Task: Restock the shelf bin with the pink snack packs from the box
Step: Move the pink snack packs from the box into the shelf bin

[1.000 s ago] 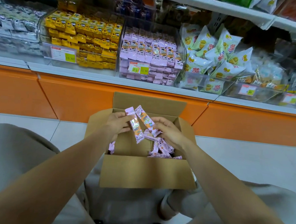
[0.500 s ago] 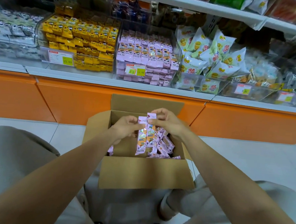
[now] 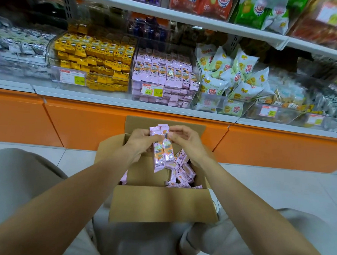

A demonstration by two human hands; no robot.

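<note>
Packs (image 3: 163, 154) are gripped near their tops by left hand (image 3: 138, 143) and right hand (image 3: 186, 142) above the box (image 3: 159, 203); light, slippery film, judged best pinched across flat faces.

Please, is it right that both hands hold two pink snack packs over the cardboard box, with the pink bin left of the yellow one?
Nearly: the head view shows the clear bin of pink packs right of the bin of yellow packs. The left hand and right hand hold two pink snack packs over the brown cardboard box.
</note>
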